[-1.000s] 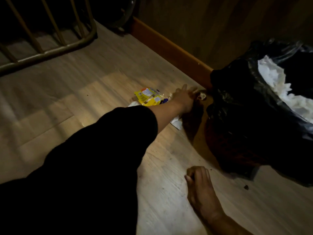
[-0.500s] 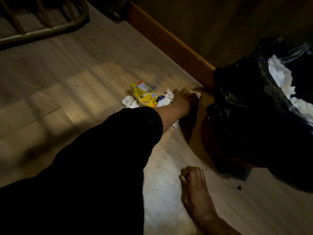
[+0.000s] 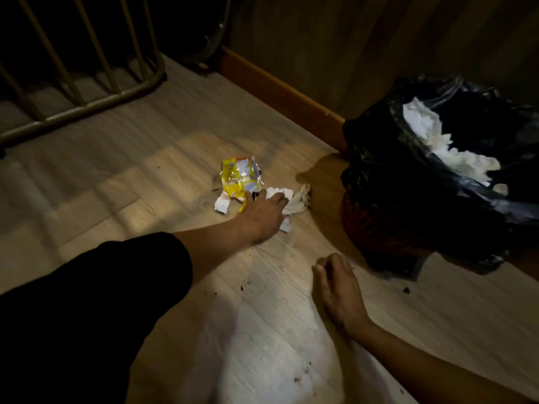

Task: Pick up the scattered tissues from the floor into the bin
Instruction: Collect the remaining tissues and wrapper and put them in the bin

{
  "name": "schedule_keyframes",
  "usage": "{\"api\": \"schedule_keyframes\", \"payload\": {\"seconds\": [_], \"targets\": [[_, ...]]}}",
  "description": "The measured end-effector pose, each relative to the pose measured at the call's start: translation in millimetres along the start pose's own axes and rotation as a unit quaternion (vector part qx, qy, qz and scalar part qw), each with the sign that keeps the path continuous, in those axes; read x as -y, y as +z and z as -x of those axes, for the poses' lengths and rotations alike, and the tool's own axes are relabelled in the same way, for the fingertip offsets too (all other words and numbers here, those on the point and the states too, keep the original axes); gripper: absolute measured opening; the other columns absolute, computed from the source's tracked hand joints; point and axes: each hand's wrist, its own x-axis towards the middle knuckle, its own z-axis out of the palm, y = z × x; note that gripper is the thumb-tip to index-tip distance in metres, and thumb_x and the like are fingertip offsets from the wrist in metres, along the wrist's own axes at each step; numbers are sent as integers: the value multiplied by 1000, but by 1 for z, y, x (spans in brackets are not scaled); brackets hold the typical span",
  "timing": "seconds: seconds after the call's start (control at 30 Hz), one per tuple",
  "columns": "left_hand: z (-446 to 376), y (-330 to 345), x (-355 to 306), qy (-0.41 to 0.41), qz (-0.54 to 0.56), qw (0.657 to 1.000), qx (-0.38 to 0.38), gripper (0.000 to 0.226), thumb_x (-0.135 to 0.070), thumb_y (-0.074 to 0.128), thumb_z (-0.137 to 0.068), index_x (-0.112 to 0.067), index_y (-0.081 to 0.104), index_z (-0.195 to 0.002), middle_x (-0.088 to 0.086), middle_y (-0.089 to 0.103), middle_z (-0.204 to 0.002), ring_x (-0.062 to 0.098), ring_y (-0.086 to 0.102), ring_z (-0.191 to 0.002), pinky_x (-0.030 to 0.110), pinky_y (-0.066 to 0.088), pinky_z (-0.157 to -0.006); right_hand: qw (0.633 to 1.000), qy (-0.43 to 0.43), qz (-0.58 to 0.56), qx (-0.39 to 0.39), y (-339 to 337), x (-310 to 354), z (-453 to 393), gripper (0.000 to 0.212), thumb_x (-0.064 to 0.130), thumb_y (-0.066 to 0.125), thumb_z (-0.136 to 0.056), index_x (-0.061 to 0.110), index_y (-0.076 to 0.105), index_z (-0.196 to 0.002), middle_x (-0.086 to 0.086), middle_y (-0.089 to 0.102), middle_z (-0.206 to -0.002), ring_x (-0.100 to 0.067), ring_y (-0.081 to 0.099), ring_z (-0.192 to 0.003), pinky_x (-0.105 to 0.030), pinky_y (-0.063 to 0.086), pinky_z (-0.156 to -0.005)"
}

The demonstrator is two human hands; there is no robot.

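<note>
Lowest in the frame, right of centre, the right hand (image 3: 339, 290) rests on the wooden floor (image 3: 116, 176) with its fingers loosely curled and holding nothing; it looks like a prop for the body's weight. Above it, at mid-frame, the left hand (image 3: 264, 214), reaching out of a black sleeve (image 3: 96, 301), lies on the pile of crumpled tissues (image 3: 287, 199). Its fingers (image 3: 277, 196) bend down over a white wad; whether they have actually closed on it I cannot tell. Tissue shows on either side of this hand and just beyond its fingertips, with one scrap (image 3: 221, 204) to the left and a flatter, greyer piece trailing right. A yellow snack wrapper (image 3: 239, 177) lies touching the pile on its far-left side (not a tissue, though it may get swept up too). The bin (image 3: 408, 217), lined with a black bag (image 3: 379, 147) and already showing white tissue (image 3: 437, 144) inside, stands to the right of the pile, near it. The left hand is the nearer one, and its carry would run rightward and up over the rim.
</note>
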Motion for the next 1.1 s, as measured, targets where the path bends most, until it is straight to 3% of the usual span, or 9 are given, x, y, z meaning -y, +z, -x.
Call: {"api": "schedule_keyframes", "payload": {"seconds": [0.13, 0.23, 0.43, 0.53, 0.63, 0.73, 0.83, 0.93, 1.1], "targets": [[24, -7, 7, 21, 20, 999, 19, 59, -53, 38, -98, -24, 34, -149, -2, 35, -155, 38, 33, -139, 66, 22, -111, 999, -4, 26, 19, -4, 15, -52, 8, 32, 51, -100, 27, 53, -93, 7, 49, -97, -2, 48, -84, -22, 41, -69], [36, -15, 17, 30, 56, 997, -51, 57, -59, 40, -93, -26, 49, -139, -2, 51, -143, 31, 41, -134, 56, 28, -110, 999, -19, 44, 23, 6, 24, -102, 13, 29, 61, -91, 16, 61, -86, -4, 60, -109, -19, 57, -97, -30, 43, -79], [59, -31, 76, -46, 157, 962, -217, 37, -30, 51, -91, -11, 64, -120, 15, 64, -119, 38, 55, -113, 42, 45, -96, 993, 76, -61, 62, 33, 43, -146, 11, 25, 79, -74, 17, 71, -70, 1, 70, -84, -15, 66, -78, -28, 53, -69], [71, -24, 102, -125, 181, 962, -164, 51, -38, 55, -87, -18, 53, -134, 13, 50, -139, 40, 47, -123, 48, 45, -100, 997, 15, 5, 82, 39, 46, -147, 11, 16, 75, -76, 17, 66, -69, 3, 63, -75, -16, 59, -72, -28, 44, -64], [80, -16, 108, -154, 192, 966, -75, 81, -63, 49, -75, -28, 38, -148, 9, 29, -158, 37, 30, -142, 54, 38, -108, 997, -5, 35, 63, 41, 45, -145, 5, 11, 68, -77, 16, 65, -76, -1, 68, -77, -19, 64, -71, -32, 51, -64], [82, -15, 106, -156, 171, 972, -34, 100, -73, 52, -65, -36, 22, -153, 5, 8, -165, 34, 13, -150, 57, 30, -112, 999, 27, -40, 20, 29, 49, -138, 13, 7, 68, -76, 16, 62, -83, 4, 66, -73, -3, 58, -62, -12, 41, -51], [72, -14, 104, -114, 116, 987, -14, 115, -76, 66, -63, -43, 4, -153, 2, -6, -166, 37, -1, -152, 64, 29, -110, 998, 4, -67, -12, 11, 58, -126, 28, 12, 72, -74, 17, 56, -97, 5, 63, -76, -11, 57, -67, -27, 39, -59], [59, -10, 93, -71, 71, 995, -14, 112, -82, 60, -63, -45, 4, -153, 5, 1, -165, 40, 2, -151, 65, 34, -103, 997, -58, -49, 10, 6, 66, -111, 44, 13, 71, -79, 18, 55, -120, 2, 68, -87, -21, 64, -78, -33, 48, -69], [49, 0, 81, -84, 71, 994, 20, 66, -62, 55, -82, -34, 44, -141, 13, 47, -141, 42, 46, -128, 54, 47, -98, 987, -102, 28, 124, 29, 74, -104, 72, 12, 70, -79, 29, 47, -146, -14, 50, -131, -28, 59, -107, -21, 46, -84]]}}
